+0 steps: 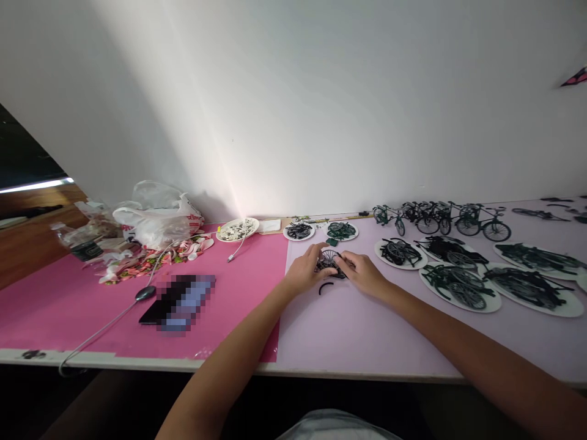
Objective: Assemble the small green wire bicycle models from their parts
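Observation:
Over the lilac part of the table, my left hand (306, 270) curls its fingers round a small spoked wheel (329, 259) of a model bicycle. My right hand (365, 274) is closed at the wheel's right side, pinching a thin dark part whose exact shape its fingers hide. Just below the wheel lies a loose curved black strip (326, 287). A small dark green piece (332, 242) rests behind my fingers. Further back are a plate of black curved parts (299, 230) and a plate of dark green parts (341, 230).
Several assembled model bicycles (481, 223) stand along the wall at the right. In front of them, white plates (493, 304) carry wheels and frames. To the left are a phone (178, 301), a cable (107, 324), a plate of pale pieces (238, 230), plastic bags (158, 217) and a bottle (76, 243).

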Action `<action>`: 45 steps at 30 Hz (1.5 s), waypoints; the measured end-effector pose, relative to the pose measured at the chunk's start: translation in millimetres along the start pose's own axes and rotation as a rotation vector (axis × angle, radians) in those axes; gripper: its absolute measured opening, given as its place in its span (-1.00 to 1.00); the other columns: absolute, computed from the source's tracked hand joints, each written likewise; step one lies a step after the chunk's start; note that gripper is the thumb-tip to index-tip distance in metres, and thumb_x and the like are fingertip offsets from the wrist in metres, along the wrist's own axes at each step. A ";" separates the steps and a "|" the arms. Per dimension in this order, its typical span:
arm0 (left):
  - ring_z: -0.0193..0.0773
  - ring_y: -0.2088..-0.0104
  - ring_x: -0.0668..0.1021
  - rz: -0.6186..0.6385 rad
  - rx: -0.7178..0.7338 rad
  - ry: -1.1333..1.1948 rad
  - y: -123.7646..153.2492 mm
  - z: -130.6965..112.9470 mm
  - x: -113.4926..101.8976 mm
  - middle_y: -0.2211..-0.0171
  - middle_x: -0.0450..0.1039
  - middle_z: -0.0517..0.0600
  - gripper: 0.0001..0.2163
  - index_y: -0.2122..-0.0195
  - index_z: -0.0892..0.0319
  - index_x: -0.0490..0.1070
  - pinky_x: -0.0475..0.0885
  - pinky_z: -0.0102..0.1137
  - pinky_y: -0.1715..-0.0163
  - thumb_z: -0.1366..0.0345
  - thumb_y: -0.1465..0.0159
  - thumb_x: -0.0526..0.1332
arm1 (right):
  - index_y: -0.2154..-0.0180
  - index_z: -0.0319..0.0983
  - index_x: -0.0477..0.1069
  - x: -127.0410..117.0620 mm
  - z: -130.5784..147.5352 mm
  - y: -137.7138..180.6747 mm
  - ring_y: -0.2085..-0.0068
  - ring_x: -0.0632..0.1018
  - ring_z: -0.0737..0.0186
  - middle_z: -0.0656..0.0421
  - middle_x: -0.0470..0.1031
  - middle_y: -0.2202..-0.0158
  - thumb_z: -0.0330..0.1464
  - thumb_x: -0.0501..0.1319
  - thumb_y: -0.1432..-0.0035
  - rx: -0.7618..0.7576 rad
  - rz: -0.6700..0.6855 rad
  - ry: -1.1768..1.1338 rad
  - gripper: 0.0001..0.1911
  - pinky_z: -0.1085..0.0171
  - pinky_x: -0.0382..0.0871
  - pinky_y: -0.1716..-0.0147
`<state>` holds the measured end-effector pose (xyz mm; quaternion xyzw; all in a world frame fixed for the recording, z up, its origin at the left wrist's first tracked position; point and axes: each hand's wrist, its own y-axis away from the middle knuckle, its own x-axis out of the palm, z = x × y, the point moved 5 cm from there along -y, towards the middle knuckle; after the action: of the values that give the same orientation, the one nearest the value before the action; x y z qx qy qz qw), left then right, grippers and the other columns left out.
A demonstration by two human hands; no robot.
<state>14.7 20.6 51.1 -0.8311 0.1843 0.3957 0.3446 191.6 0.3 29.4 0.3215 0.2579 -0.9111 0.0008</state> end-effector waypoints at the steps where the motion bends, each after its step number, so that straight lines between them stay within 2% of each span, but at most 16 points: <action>1: -0.17 0.24 0.59 -0.015 -0.025 -0.009 -0.4 4.4 -4.9 -0.01 0.45 0.09 -0.51 -0.28 0.07 0.17 0.48 -0.30 0.23 -0.03 -0.42 0.13 | 0.48 -0.16 0.06 -1.3 0.2 -0.2 0.52 0.18 0.31 0.31 0.11 0.59 -0.01 0.07 -0.38 0.005 -0.012 0.003 -0.51 0.28 0.02 0.49; 3: -0.21 0.32 0.58 -0.025 -0.069 -0.040 -0.7 14.5 -14.8 0.09 0.50 0.05 -0.63 -0.21 0.12 0.26 0.47 -0.29 0.21 0.08 -0.49 -0.02 | 0.48 -0.15 0.03 -3.0 0.3 -0.6 0.53 0.14 0.30 0.31 0.07 0.59 0.01 0.06 -0.38 0.018 -0.025 -0.002 -0.49 0.27 0.00 0.50; 4: -0.20 0.32 0.58 -0.023 -0.090 -0.073 -0.6 20.1 -19.5 0.15 0.51 0.04 -0.67 -0.14 0.14 0.32 0.47 -0.29 0.21 0.12 -0.48 -0.01 | 0.49 -0.15 0.01 -3.3 0.2 -0.7 0.53 0.13 0.31 0.31 0.05 0.59 0.02 0.05 -0.38 0.025 -0.026 -0.005 -0.49 0.27 -0.01 0.50; 6: -0.19 0.30 0.58 0.023 -0.145 -0.141 0.2 32.3 -26.6 0.19 0.53 0.05 -0.73 -0.02 0.16 0.41 0.47 -0.31 0.22 0.16 -0.44 0.05 | 0.49 -0.15 -0.01 -3.0 0.1 -0.8 0.53 0.11 0.31 0.31 0.03 0.59 0.03 0.05 -0.38 0.034 -0.023 -0.009 -0.47 0.27 -0.03 0.51; 8: -0.16 0.28 0.58 0.069 -0.213 -0.199 1.6 44.5 -32.2 0.18 0.54 0.06 -0.73 0.06 0.16 0.46 0.46 -0.31 0.25 0.12 -0.41 0.09 | 0.49 -0.15 -0.02 -2.0 0.1 -0.6 0.54 0.11 0.32 0.31 0.02 0.59 0.04 0.04 -0.38 0.028 -0.019 -0.002 -0.47 0.27 -0.04 0.51; 11: -0.13 0.24 0.58 0.158 -0.288 -0.215 3.0 58.5 -34.7 0.15 0.55 0.06 -0.62 0.02 0.13 0.50 0.47 -0.33 0.25 -0.02 -0.29 0.25 | 0.48 -0.16 -0.01 -0.1 -1.1 -0.4 0.53 0.11 0.33 0.32 0.02 0.59 0.04 0.04 -0.38 0.010 -0.018 0.010 -0.46 0.28 -0.04 0.51; 13: -0.13 0.24 0.59 0.241 -0.315 -0.182 3.0 64.2 -31.4 0.15 0.57 0.04 -0.62 0.05 0.10 0.56 0.46 -0.35 0.29 -0.01 -0.20 0.34 | 0.48 -0.16 0.00 0.8 -2.6 -0.4 0.53 0.10 0.34 0.32 0.03 0.58 0.04 0.05 -0.38 0.008 -0.022 0.019 -0.47 0.28 -0.04 0.51; 15: -0.14 0.25 0.60 0.285 -0.325 -0.154 2.2 67.1 -28.0 0.19 0.61 0.02 -0.74 0.16 0.09 0.62 0.45 -0.37 0.31 0.09 -0.20 0.35 | 0.48 -0.16 0.01 1.3 -3.6 -0.5 0.53 0.10 0.34 0.32 0.03 0.58 0.03 0.06 -0.38 0.011 -0.023 0.026 -0.47 0.28 -0.04 0.51; 17: -0.14 0.25 0.60 0.275 -0.309 -0.166 0.7 67.4 -26.8 0.23 0.63 0.02 -0.86 0.26 0.09 0.66 0.45 -0.38 0.29 0.22 -0.22 0.33 | 0.49 -0.17 0.01 1.5 -3.3 -0.3 0.52 0.11 0.34 0.32 0.03 0.58 0.02 0.07 -0.37 0.014 -0.019 0.026 -0.48 0.29 -0.04 0.51; 19: -0.13 0.24 0.60 0.245 -0.281 -0.205 -0.6 66.1 -26.8 0.24 0.64 0.03 -0.88 0.30 0.11 0.66 0.44 -0.38 0.27 0.30 -0.22 0.30 | 0.49 -0.17 0.03 1.9 -2.0 -0.1 0.52 0.12 0.34 0.32 0.03 0.58 0.01 0.07 -0.37 0.016 -0.006 0.024 -0.49 0.29 -0.03 0.50; 23: -0.13 0.31 0.59 0.249 -0.276 -0.247 -1.0 64.6 -24.9 0.30 0.62 0.07 -0.85 0.30 0.16 0.63 0.43 -0.36 0.33 0.25 -0.27 0.28 | 0.49 -0.18 0.10 3.0 0.3 0.4 0.52 0.15 0.34 0.32 0.07 0.59 -0.02 0.08 -0.37 0.012 0.013 0.027 -0.51 0.30 0.00 0.49; 26: -0.12 0.31 0.58 0.256 -0.273 -0.275 -1.2 64.1 -23.4 0.27 0.60 0.09 -0.85 0.30 0.17 0.59 0.41 -0.36 0.35 0.25 -0.29 0.25 | 0.48 -0.18 0.15 3.5 0.3 0.4 0.51 0.15 0.34 0.32 0.11 0.58 -0.03 0.09 -0.36 0.004 0.014 0.025 -0.53 0.30 0.02 0.48; 31: -0.15 0.30 0.58 0.183 -0.304 -0.207 -0.4 64.4 -25.8 0.23 0.61 0.04 -0.85 0.20 0.15 0.55 0.41 -0.38 0.34 0.34 -0.32 0.17 | 0.48 -0.18 0.14 4.0 -0.1 0.4 0.51 0.16 0.34 0.32 0.10 0.58 -0.03 0.10 -0.36 0.012 0.031 0.015 -0.53 0.30 0.01 0.48; 37: -0.14 0.24 0.60 0.022 -0.192 -0.105 -3.6 57.0 -29.3 0.20 0.62 0.08 -0.80 0.17 0.16 0.59 0.48 -0.32 0.20 0.31 -0.37 0.15 | 0.50 -0.18 0.08 5.0 2.2 0.5 0.52 0.14 0.34 0.32 0.06 0.59 -0.04 0.10 -0.36 -0.007 0.046 0.013 -0.52 0.29 -0.01 0.49; 41: -0.18 0.27 0.60 -0.094 -0.146 0.078 -5.7 52.6 -29.5 0.20 0.63 0.09 -0.79 0.18 0.17 0.62 0.51 -0.32 0.19 0.26 -0.37 0.18 | 0.50 -0.17 0.12 6.6 3.0 1.1 0.52 0.16 0.33 0.32 0.09 0.59 -0.03 0.10 -0.36 -0.019 0.072 -0.013 -0.52 0.29 -0.01 0.50; 45: -0.24 0.34 0.61 -0.177 -0.168 0.322 -7.3 49.8 -23.7 0.22 0.64 0.09 -0.77 0.19 0.19 0.63 0.53 -0.35 0.25 0.17 -0.34 0.25 | 0.51 -0.17 0.15 7.8 4.4 1.9 0.53 0.16 0.32 0.31 0.12 0.61 -0.02 0.09 -0.35 -0.029 0.097 -0.045 -0.52 0.29 -0.01 0.52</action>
<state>-22.2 62.3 50.4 -0.9224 0.1295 0.2400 0.2736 183.1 -2.1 26.8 0.3130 0.2551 -0.9132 0.0552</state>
